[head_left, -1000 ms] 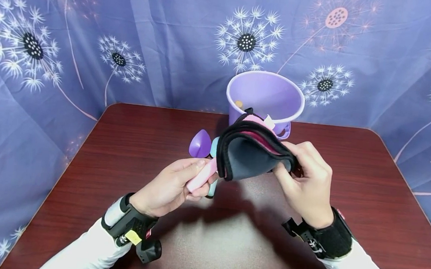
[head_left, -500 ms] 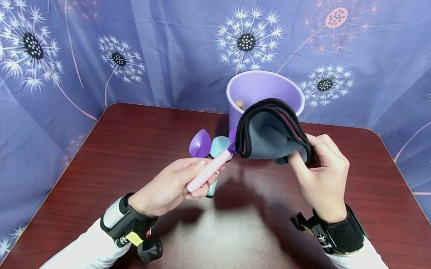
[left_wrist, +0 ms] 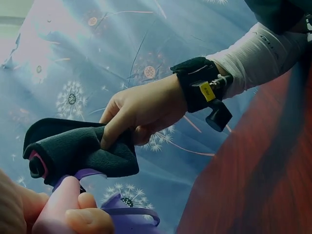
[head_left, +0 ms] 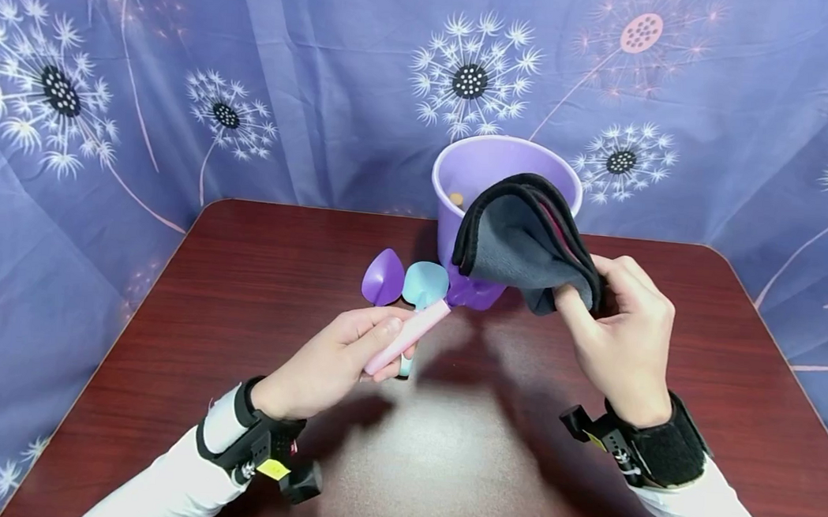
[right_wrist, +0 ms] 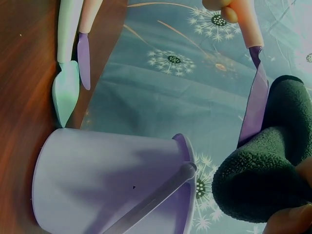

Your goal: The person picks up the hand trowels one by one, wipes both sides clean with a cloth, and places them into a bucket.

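Note:
In the head view, my left hand [head_left: 329,360] grips the pink handle of a small garden tool [head_left: 407,339]. Its purple head, seen edge-on in the right wrist view, points away and is partly covered by a folded grey cloth [head_left: 522,241] with black edging and a pink inner layer. My right hand [head_left: 625,343] pinches the cloth's near right corner between thumb and fingers. The cloth lies against the purple head, in front of the bucket. The tool head's full shape is hidden.
A purple bucket [head_left: 451,229] with a small tan thing inside stands at the table's back edge. A purple trowel [head_left: 383,276] and a teal trowel [head_left: 428,279] lie left of it, partly behind my left hand. A blue floral curtain [head_left: 339,88] hangs behind the brown table [head_left: 278,266].
My right hand has drawn the cloth up and right, away from the pink handle, so the handle and part of the purple head show. The left hand has shifted only slightly.

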`<state>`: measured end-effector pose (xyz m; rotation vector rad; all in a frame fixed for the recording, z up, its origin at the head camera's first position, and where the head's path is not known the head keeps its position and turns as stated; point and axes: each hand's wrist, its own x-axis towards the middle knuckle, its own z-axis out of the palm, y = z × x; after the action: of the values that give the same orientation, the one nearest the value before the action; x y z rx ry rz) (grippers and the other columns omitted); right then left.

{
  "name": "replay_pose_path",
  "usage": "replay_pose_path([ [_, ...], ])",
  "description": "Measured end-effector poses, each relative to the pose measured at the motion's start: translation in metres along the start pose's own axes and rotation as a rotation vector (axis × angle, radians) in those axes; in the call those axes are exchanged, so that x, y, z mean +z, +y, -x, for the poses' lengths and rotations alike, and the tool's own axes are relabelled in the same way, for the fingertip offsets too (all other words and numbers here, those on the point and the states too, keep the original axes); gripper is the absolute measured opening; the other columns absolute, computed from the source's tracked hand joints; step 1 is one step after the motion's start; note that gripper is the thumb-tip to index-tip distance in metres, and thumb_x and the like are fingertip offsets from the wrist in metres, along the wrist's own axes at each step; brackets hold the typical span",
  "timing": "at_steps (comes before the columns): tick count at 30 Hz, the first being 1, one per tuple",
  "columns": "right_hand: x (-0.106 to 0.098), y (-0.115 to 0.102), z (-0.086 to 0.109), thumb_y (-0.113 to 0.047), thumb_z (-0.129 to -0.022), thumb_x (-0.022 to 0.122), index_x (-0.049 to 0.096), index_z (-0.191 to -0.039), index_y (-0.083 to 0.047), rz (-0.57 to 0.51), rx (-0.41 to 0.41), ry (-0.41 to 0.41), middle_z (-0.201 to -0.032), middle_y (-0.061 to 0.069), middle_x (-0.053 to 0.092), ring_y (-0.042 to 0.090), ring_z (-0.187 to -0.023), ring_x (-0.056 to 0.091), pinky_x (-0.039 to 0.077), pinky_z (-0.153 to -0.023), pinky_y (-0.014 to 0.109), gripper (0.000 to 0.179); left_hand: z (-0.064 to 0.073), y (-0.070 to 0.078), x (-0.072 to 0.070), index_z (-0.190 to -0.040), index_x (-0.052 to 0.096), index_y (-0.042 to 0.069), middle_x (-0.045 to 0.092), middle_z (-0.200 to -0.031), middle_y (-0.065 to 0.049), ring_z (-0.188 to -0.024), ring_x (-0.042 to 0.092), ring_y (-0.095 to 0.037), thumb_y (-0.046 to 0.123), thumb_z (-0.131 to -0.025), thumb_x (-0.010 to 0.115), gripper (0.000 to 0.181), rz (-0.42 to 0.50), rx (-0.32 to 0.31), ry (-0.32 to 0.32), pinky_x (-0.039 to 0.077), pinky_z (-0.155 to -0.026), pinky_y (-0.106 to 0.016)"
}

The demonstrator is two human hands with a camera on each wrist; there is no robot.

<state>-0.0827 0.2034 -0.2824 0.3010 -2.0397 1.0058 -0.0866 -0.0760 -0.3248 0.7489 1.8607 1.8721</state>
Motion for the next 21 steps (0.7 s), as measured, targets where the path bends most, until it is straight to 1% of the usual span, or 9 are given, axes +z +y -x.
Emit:
replay_pose_path([
  [2,0.0001,-0.0002,-0.0001,0.006,-0.079,0.066,0.072,-0.092,0.006,0.003,-0.001,-0.003,-0.069,0.008,0.051,0.007,-0.064,0.041,0.031,-0.058,0.018,0.014,0.0005,0.0003,0.0008,-0.117,0.06,0.004,0.049,-0.078,-0.018,-0.062,0.043,-0.02,0.021,-0.109,0.039,0.028,-0.018,0.004,0.002,0.033,-0.058,-0.025],
  [6,0.0002,-0.0003,-0.0003,0.006,-0.079,0.066,0.072,-0.092,0.006,0.009,-0.001,-0.005,-0.069,0.008,0.051,0.007,-0.064,0.041,0.031,-0.057,0.017,0.014,0.0,0.001,0.0028,-0.11,0.061,0.007,0.045,-0.07,-0.015,-0.062,0.042,-0.022,0.022,-0.109,0.04,0.025,-0.078,0.022,-0.008,0.036,-0.059,-0.027],
  [8,0.0002,-0.0004,-0.0003,0.006,-0.079,0.066,0.072,-0.092,0.006,0.01,0.0,-0.006,-0.069,0.008,0.051,0.008,-0.064,0.041,0.031,-0.057,0.017,0.014,-0.0002,0.0007,0.003,-0.109,0.061,0.009,0.044,-0.068,-0.013,-0.062,0.042,-0.022,0.022,-0.109,0.041,0.024,-0.11,0.028,-0.01,0.036,-0.059,-0.028],
  [11,0.0005,-0.0007,0.0003,0.006,-0.079,0.066,0.072,-0.092,0.005,0.007,0.002,-0.011,-0.069,0.007,0.051,0.008,-0.064,0.04,0.03,-0.057,0.017,0.014,0.0004,-0.0011,0.0025,-0.114,0.062,0.012,0.046,-0.068,-0.009,-0.063,0.044,-0.02,0.022,-0.108,0.043,0.022,-0.161,0.023,0.001,0.037,-0.059,-0.029],
  [16,0.0012,-0.0017,0.002,0.007,-0.079,0.067,0.072,-0.093,0.004,-0.003,-0.001,-0.023,-0.07,0.006,0.05,0.009,-0.064,0.04,0.03,-0.057,0.017,0.015,0.0014,-0.0023,0.0016,-0.12,0.063,0.014,0.049,-0.07,-0.007,-0.064,0.046,-0.018,0.022,-0.107,0.047,0.022,-0.241,0.004,0.024,0.037,-0.057,-0.025],
  [21,0.0017,-0.0028,0.0033,0.007,-0.079,0.068,0.073,-0.093,0.003,-0.014,-0.01,-0.038,-0.07,0.006,0.051,0.01,-0.065,0.04,0.03,-0.057,0.017,0.015,0.0019,-0.0006,0.0017,-0.125,0.063,0.015,0.054,-0.078,-0.005,-0.069,0.051,-0.017,0.024,-0.106,0.049,0.025,-0.312,-0.024,0.053,0.041,-0.06,-0.024],
])
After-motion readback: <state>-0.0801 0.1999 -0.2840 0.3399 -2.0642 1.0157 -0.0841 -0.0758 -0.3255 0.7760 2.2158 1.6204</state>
